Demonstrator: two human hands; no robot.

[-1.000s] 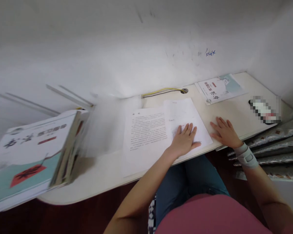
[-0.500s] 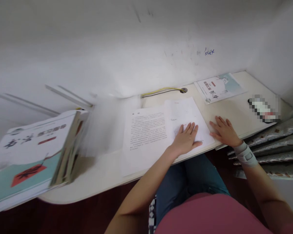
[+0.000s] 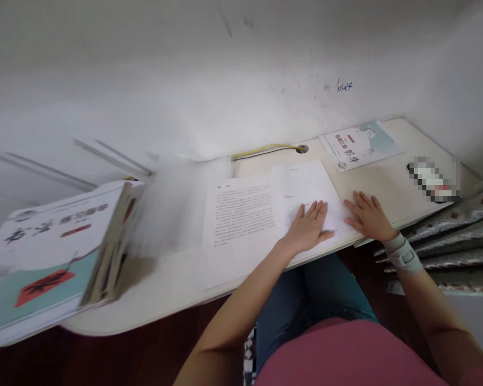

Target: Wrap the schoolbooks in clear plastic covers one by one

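Observation:
An open booklet (image 3: 241, 252) with white pages lies on the desk before me, its left page printed with lines of text. My left hand (image 3: 307, 228) rests flat on the right-hand page, fingers stretched out and the thumb pointing right. It covers part of a faint picture printed there. To its right, my right hand (image 3: 369, 215) lies palm down with spread fingers, its fingertips by the right edge of that page. A grey band (image 3: 404, 253) wraps the right wrist. Neither hand grips anything.
A stack of calligraphy booklets (image 3: 60, 241) stands at the left of the desk (image 3: 153, 305). Another booklet (image 3: 360, 145) lies at the back right, near a blurred-out phone (image 3: 432, 182). Cables (image 3: 269, 150) run into a hole by the wall. A patterned curtain (image 3: 462, 230) hangs at right.
Almost nothing differs. Both hands stay flat in about the same places, and the view has shifted very slightly.

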